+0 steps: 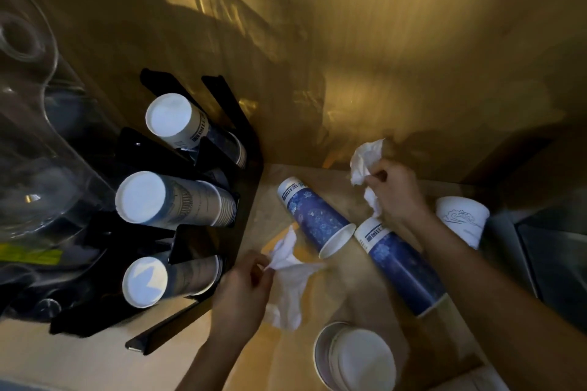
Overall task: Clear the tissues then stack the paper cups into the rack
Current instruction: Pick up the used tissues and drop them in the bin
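Head view, looking down on a tan counter (397, 320) set against a gold-lit wall.

Left hand (241, 292): grip closed, thumb and fingertips pinching the upper edge of a crumpled white tissue (290, 282) that trails down onto the counter just right of the hand.

Right hand (397, 194): grip closed around a second crumpled tissue (365, 162), held above the counter near the wall, with white folds showing above and below the fingers.

Between the two hands: a blue patterned paper cup (314, 216) lying on its side, open mouth toward the viewer. Just right of it, partly under the right forearm: a stack of blue cups (400, 263), also on its side. Near the bottom edge: an upright cup stack (355, 355) seen from above. Behind the right wrist: a white cup (462, 219) with a faint line drawing.

At left: black cup rack (203, 311) with three tilted tiers, each holding nested paper cups (171, 200) with white bases facing the camera. Far left: clear plastic container (31, 124), contents unclear.
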`<state>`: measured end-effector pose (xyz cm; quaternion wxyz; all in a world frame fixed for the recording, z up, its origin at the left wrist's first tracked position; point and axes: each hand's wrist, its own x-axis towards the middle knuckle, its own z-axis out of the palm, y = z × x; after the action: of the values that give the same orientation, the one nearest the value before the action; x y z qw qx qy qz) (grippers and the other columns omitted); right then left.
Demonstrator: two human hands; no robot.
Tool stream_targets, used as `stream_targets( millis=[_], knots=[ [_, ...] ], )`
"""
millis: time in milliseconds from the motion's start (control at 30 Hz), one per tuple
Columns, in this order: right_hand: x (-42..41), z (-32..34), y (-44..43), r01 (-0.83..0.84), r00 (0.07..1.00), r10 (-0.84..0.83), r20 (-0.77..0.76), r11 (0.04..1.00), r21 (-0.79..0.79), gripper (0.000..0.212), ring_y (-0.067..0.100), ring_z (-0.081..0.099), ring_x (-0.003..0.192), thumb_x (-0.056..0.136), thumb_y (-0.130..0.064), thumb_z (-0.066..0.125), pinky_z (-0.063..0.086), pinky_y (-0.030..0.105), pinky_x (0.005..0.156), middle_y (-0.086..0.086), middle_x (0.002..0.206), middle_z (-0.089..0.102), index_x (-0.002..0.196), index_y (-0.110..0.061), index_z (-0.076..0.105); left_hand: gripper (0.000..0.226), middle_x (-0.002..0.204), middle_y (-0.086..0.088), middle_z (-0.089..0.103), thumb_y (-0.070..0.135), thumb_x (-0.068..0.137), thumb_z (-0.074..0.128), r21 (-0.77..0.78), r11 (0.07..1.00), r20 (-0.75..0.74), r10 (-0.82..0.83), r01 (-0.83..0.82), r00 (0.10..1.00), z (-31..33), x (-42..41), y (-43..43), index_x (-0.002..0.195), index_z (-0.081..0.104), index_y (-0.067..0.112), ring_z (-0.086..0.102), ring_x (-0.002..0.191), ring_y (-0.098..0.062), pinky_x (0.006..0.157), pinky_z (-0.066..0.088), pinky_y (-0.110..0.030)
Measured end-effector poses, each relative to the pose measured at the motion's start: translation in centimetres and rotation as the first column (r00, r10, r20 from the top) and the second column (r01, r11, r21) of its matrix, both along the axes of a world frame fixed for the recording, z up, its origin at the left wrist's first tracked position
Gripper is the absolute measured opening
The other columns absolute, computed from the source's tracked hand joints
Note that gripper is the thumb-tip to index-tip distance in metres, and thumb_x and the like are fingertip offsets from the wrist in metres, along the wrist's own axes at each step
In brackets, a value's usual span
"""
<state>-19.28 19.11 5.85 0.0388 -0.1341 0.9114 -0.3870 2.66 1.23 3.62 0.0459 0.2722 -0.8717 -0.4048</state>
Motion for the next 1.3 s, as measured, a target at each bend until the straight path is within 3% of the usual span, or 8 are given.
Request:
stream_targets(
  millis=[167,333,567,733,933,1067,1133,1300],
  knots=[
    [2.9,4.8,0.0,-0.121,0.99,0.116,-0.086,0.991,-0.058,0.012,0.013,0.051,0.063,0.084,-0.012,0.061,0.04,0.027,0.057,0.0,0.067,0.056,0.074,-0.017,0.057,0.031,0.055,0.002,0.058,0.01,0.081,0.066,0.055,0.996,-0.181,0.072,-0.063,0.981,2.9,0.7,1.0,0.069,0.053,0.035,0.054,0.053,-0.009,0.052,0.042,-0.03],
    [7.1,8.5,-0.6,-0.22,0.967,0.202,-0.155,0.97,-0.104,0.004,0.016,0.056,0.067,0.084,-0.014,0.062,0.046,0.031,0.062,0.005,0.073,0.062,0.083,-0.011,0.063,0.018,0.056,-0.002,0.055,0.01,0.081,0.065,0.11,0.989,-0.297,0.125,-0.096,0.947,5.9,2.9,2.2,0.073,0.057,0.024,0.048,0.051,-0.007,0.053,0.039,-0.031],
    [13.5,12.6,-1.5,-0.398,0.896,0.351,-0.271,0.906,-0.141,0.005,0.006,0.05,0.056,0.083,-0.013,0.063,0.038,0.015,0.05,-0.006,0.058,0.057,0.078,-0.011,0.061,0.022,0.069,-0.01,0.059,0.002,0.083,0.063,0.181,0.978,-0.468,0.176,-0.101,0.866,9.1,8.8,1.9,0.074,0.062,0.021,0.048,0.049,-0.005,0.048,0.037,-0.015],
    [18.7,14.5,-3.0,-0.474,0.858,0.415,-0.302,0.867,-0.155,0.01,0.006,0.047,0.053,0.083,-0.012,0.064,0.037,0.016,0.05,-0.003,0.057,0.055,0.075,-0.015,0.058,0.014,0.073,-0.007,0.062,0.017,0.083,0.066,0.208,0.975,-0.546,0.183,-0.079,0.817,10.5,12.9,0.2,0.074,0.062,0.028,0.053,0.053,-0.006,0.052,0.041,-0.015],
    [26.3,15.2,-7.6,-0.531,0.832,0.457,-0.314,0.819,-0.218,0.01,0.008,0.043,0.05,0.084,-0.014,0.064,0.035,0.02,0.049,0.003,0.056,0.054,0.076,-0.013,0.058,0.015,0.074,-0.002,0.064,0.027,0.076,0.061,0.197,0.971,-0.572,0.223,-0.132,0.789,11.1,20.2,-4.0,0.072,0.062,0.042,0.055,0.055,-0.006,0.054,0.044,-0.016],
    [31.2,14.6,-11.8,-0.608,0.771,0.498,-0.398,0.762,-0.223,0.006,0.011,0.048,0.053,0.082,-0.018,0.061,0.035,0.016,0.049,-0.003,0.056,0.054,0.077,-0.015,0.059,0.025,0.062,-0.013,0.06,0.018,0.079,0.067,0.217,0.937,-0.55,0.349,-0.274,0.759,10.1,26.3,-7.8,0.073,0.062,0.042,0.056,0.057,-0.025,0.054,0.044,-0.03],
    [33.6,13.3,-14.1,-0.651,0.736,0.539,-0.41,0.73,-0.208,0.007,0.014,0.049,0.055,0.082,-0.019,0.059,0.035,0.018,0.05,-0.004,0.056,0.053,0.078,-0.014,0.058,0.033,0.059,-0.009,0.061,0.011,0.082,0.067,0.203,0.906,-0.506,0.422,-0.372,0.753,8.9,29.2,-9.9,0.071,0.063,0.042,0.056,0.054,-0.021,0.053,0.043,-0.026],
    [38.5,7.8,-18.9,-0.721,0.687,0.639,-0.345,0.661,-0.211,0.008,0.015,0.048,0.053,0.081,-0.018,0.06,0.035,0.021,0.05,-0.004,0.055,0.054,0.08,-0.01,0.06,0.024,0.063,-0.012,0.062,0.008,0.084,0.064,0.32,0.776,-0.399,0.63,-0.543,0.666,4.5,34.8,-13.1,0.074,0.063,0.03,0.055,0.054,-0.011,0.051,0.044,-0.016]
  ],
)
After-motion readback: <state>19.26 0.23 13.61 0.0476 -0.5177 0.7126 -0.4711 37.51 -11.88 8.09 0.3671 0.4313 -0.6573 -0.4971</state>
